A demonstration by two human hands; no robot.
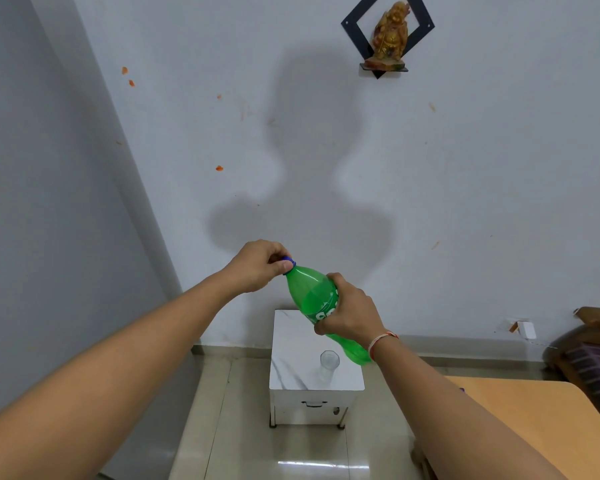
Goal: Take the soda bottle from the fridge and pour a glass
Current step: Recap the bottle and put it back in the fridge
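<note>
I have the green soda bottle (314,299) up in the air in front of me, tilted so its neck leans to the left and far side and its base drops toward the right. My right hand (350,315) is wrapped around the middle of the bottle, fingers closed over the label. My left hand (257,266) is at the top, its fingertips pinching the blue cap (288,264), which sits on the neck. The liquid fills roughly the lower part of the bottle; the shoulder near the cap looks clear green. Below my hands stands a small white table (291,358) against the far wall, and on it, toward its near right side, an empty clear glass (329,363) stands upright, apart from the bottle. A thread band (381,341) circles my right wrist. To the right I see the corner of a wooden surface (520,420).
</note>
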